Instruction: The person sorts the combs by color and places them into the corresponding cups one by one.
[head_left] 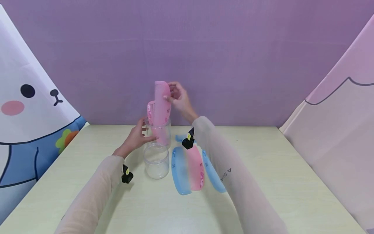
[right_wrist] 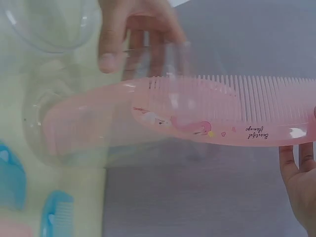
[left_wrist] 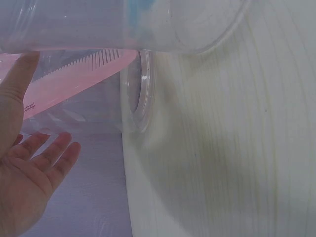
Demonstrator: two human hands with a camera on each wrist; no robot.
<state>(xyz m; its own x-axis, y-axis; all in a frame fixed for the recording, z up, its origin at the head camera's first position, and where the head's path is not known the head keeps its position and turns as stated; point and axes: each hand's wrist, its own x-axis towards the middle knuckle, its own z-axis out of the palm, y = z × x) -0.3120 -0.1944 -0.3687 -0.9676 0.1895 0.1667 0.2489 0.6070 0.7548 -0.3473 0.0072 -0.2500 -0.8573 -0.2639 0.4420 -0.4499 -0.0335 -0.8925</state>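
Note:
My right hand pinches the upper part of a pink comb held upright, its lower end at the mouth of the far clear jar. A second pink comb stands tilted in that jar, its top above the rim; the right wrist view shows a flamingo print and lettering on the held comb. My left hand holds the far jar from the left, thumb across the near side and fingers behind. Just in front stands another clear jar.
Right of the jars lie a blue comb and a pink comb, teeth toward each other. Another blue comb is partly under the right sleeve in view, and a blue piece lies farther back. A purple cloth wall rises behind the table.

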